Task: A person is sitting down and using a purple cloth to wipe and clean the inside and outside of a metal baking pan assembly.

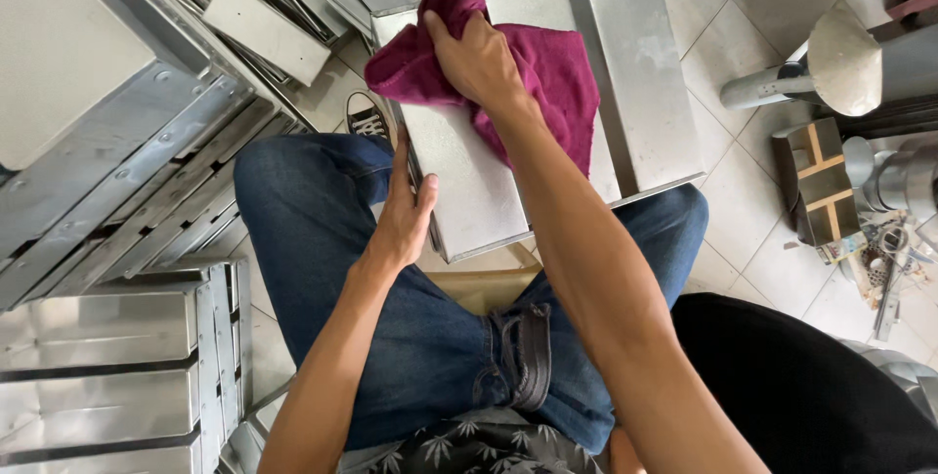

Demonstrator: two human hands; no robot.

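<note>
Could slip off the knees: tray [547,112] only propped across the jeans [410,337], sharp sheet edge close to the left hand [403,212]. Left fingers curled round the tray's near-left edge, steadying it. Right hand [479,62] closed on the cloth [547,83], pressed flat on the tray's top, cloth bunched under and beyond the fingers.

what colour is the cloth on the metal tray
Magenta, a deep pinkish purple; the cloth shows best in the head view.
</note>
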